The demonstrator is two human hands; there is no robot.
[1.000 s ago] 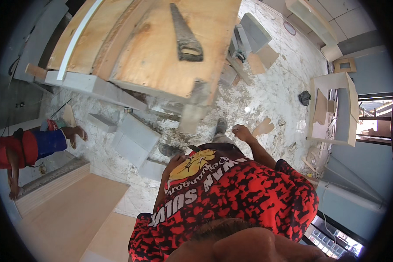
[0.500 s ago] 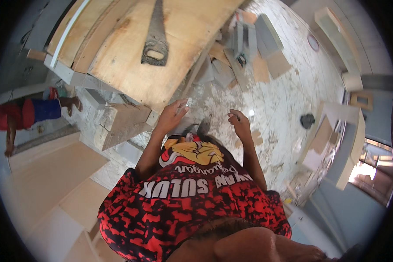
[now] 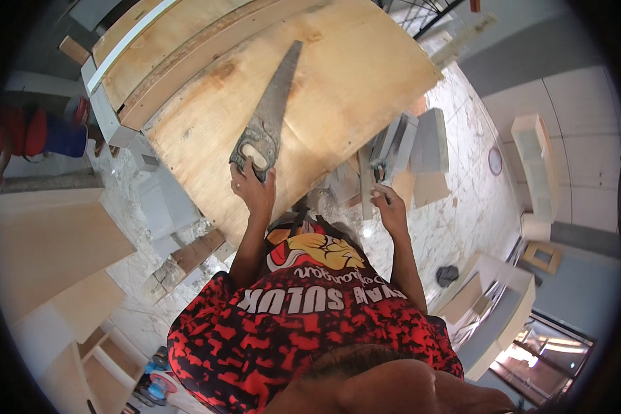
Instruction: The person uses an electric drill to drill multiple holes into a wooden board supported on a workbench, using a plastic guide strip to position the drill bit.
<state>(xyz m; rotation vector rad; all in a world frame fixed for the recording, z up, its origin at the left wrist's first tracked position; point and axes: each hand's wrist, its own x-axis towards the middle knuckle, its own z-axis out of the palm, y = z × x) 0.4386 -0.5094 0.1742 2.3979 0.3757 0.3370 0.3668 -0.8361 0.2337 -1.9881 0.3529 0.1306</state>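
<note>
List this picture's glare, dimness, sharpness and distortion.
Head view: glare whitens part of the lower right window; head view: the co-worker at far left looks dim; head view: handsaw fairly sharp; head view: fisheye bends the wooden beam.

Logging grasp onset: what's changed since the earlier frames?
The left hand has moved forward to the handle of the saw, touching it; a firm grip isn't clear. The saw still lies on the plywood; the right hand remains apart from both.

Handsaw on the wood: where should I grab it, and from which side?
Probably by the looped handle, coming from the near side. That end lies closest and has an opening for fingers, while the tapering blade points away. The left hand is at the handle.
</note>
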